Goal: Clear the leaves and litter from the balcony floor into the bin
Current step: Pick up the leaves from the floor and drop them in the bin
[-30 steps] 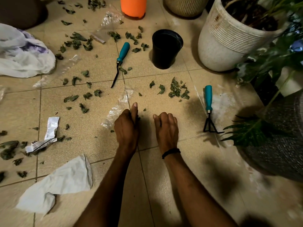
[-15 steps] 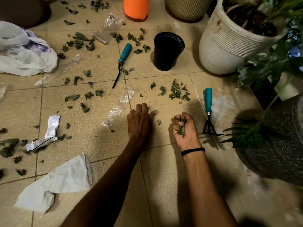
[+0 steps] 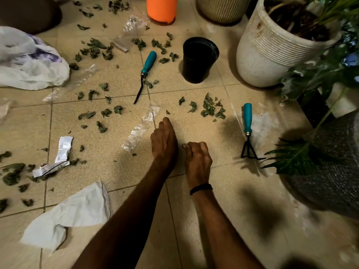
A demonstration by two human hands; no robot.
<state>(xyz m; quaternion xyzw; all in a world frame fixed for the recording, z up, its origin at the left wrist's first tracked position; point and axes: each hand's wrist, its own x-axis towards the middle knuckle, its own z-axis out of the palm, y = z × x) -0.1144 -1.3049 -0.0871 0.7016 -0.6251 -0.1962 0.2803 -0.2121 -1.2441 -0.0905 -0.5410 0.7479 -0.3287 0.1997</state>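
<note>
i see l hand (image 3: 164,140) cupped on floor tile (image 3: 204,133), r hand (image 3: 197,160) curled just beside it; can't tell if either holds anything. leaf pile (image 3: 211,109) ahead of r hand, black pot (image 3: 200,59) beyond.

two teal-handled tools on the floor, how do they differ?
The trowel near the black pot ends in one narrow blade; the rake by the plant ends in three prongs. The trowel lies slanted with leaves beside it; the rake lies nearly straight on bare floor. Both have teal handles, dark heads, and lie untouched.
</note>
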